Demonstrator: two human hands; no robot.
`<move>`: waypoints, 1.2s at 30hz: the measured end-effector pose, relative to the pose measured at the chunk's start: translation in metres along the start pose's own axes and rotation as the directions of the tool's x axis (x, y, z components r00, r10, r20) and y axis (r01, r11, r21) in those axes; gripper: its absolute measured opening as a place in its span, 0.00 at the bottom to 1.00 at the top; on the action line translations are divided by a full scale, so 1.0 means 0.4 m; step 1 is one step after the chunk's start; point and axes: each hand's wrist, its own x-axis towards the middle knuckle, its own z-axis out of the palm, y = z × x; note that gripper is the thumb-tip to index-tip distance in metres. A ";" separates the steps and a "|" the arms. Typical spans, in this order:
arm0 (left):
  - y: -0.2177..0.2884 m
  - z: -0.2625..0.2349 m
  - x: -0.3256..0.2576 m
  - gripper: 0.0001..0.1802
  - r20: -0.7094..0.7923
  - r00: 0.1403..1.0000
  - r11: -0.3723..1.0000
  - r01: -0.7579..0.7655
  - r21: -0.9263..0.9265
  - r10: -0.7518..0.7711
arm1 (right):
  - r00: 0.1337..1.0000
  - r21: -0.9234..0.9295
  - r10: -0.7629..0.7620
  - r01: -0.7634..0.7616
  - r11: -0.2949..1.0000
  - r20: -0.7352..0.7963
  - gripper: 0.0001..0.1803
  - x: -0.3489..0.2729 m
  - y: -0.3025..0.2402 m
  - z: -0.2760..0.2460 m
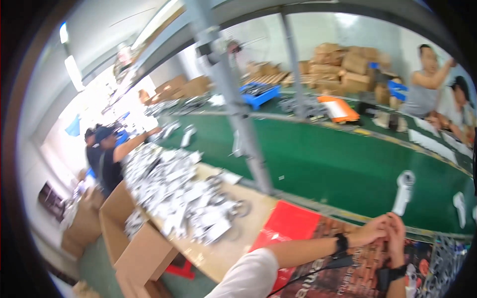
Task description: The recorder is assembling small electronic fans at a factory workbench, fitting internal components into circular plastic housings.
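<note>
Green conveyor belt [323, 159] | white part [403, 191] just beyond both hands | left hand [372, 231], right hand [397, 238] touching, fingers together, holding nothing

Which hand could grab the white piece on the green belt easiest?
Probably the right hand: its fingertips point up just below the white piece, while the left hand lies beside it, further left.

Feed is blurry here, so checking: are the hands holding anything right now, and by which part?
Cannot tell. The left hand and right hand are pressed together at the edge of the green conveyor belt; no item is visible between them. The white part lies apart, untouched.
</note>
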 end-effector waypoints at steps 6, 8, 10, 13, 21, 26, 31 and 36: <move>0.034 -0.015 -0.012 0.11 -0.038 0.999 0.979 0.006 0.205 0.002 | 0.995 0.052 0.027 -0.033 0.998 0.098 0.20 0.014 0.027 0.001; 0.025 -0.013 -0.008 0.11 -0.046 0.999 0.979 0.015 0.201 -0.005 | 0.996 0.039 0.005 -0.008 0.999 0.085 0.19 0.013 0.045 -0.006; 0.019 -0.009 -0.007 0.11 -0.041 0.999 0.981 0.022 0.191 -0.014 | 0.998 0.001 0.012 -0.012 1.000 0.060 0.18 0.013 0.047 -0.011; 0.016 -0.005 -0.005 0.09 -0.028 0.998 0.982 -0.052 0.182 0.058 | 0.998 -0.014 0.015 -0.015 1.000 0.062 0.18 0.012 0.050 -0.021; -0.017 -0.020 0.010 0.09 -0.038 0.997 0.988 -0.054 0.144 0.060 | 0.996 -0.009 0.011 -0.010 1.000 0.090 0.20 0.009 0.048 -0.025; 0.004 -0.018 0.003 0.09 -0.041 0.999 0.990 -0.002 0.140 0.008 | 0.994 -0.066 0.034 -0.027 0.997 0.107 0.19 0.013 0.066 -0.045; -0.008 -0.012 0.009 0.09 -0.040 0.998 0.997 -0.052 0.059 0.055 | 0.995 -0.065 0.082 -0.078 0.995 0.060 0.19 0.005 0.032 -0.030; -0.012 -0.008 0.010 0.17 -0.008 1.000 0.999 -0.026 0.019 0.026 | 0.992 -0.138 0.114 -0.106 0.985 0.052 0.18 -0.011 -0.015 -0.019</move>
